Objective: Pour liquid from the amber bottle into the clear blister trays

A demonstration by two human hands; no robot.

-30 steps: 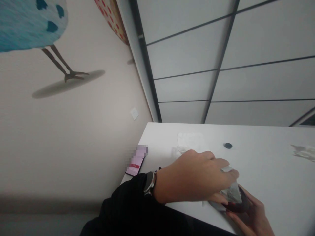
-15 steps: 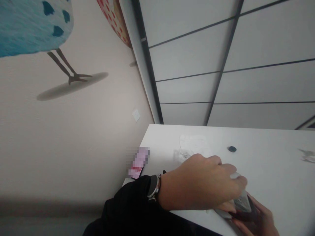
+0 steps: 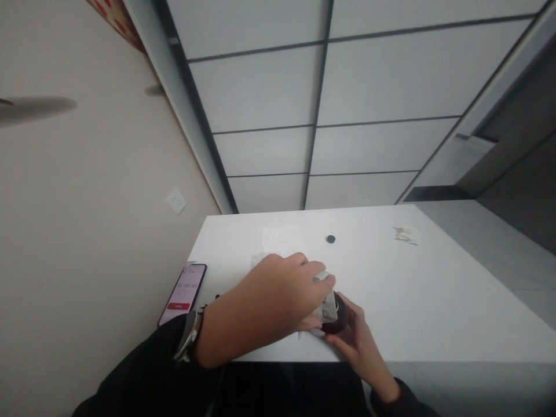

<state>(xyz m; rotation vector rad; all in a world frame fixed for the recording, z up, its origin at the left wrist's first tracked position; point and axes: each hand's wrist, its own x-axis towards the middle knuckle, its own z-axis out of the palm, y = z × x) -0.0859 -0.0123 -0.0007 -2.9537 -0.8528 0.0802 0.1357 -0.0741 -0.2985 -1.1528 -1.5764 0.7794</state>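
My left hand (image 3: 278, 292), with a watch (image 3: 190, 336) at its wrist, reaches across the front of the white table (image 3: 434, 307). Its closed fingers grip a pale grey, crumpled wipe (image 3: 329, 308), which lies against a dark reddish-brown round object (image 3: 341, 314). My right hand (image 3: 358, 336) holds that round object from the right, fingers curled about its side. The left hand covers part of both things, so the object's exact kind does not show. Both hands meet just above the tabletop, near its front edge.
A phone (image 3: 183, 294) with a lit screen lies at the table's left edge. Behind my left hand is a thin white sheet (image 3: 282, 236). Farther back sit a small dark disc (image 3: 330, 238) and, to the right, a crumpled white tissue (image 3: 407, 234). A wall stands on the left.
The view has swung right, bringing the table's right side and the whole phone into sight. Both hands stay together on the wipe and the dark object.
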